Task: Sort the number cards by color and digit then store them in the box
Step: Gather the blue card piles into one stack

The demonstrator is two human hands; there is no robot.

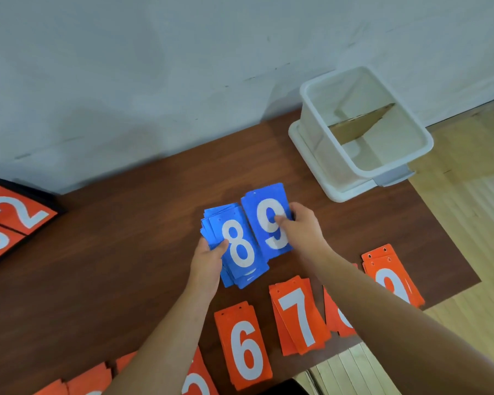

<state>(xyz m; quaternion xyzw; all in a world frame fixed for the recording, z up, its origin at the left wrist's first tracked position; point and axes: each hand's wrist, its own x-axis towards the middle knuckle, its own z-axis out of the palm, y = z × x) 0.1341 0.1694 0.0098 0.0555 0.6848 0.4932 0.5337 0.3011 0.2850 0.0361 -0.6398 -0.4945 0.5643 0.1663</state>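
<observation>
Head view:
- The left hand (pixel 208 259) grips a fanned stack of blue cards (pixel 237 249) above the brown table (pixel 111 252), its thumb on the top card, an 8.
- The right hand (pixel 300 229) pinches a blue 9 card (pixel 268 220), thumb on its face. The card touches the stack's right edge.
- The white box (pixel 325 161) stands at the far right of the table on its lid (pixel 297 135), with a cardboard divider (pixel 357 126) inside.
- Orange piles lie near the front edge: 6 (pixel 244 349), 7 (pixel 298 317) and others partly hidden by the arms.
</observation>
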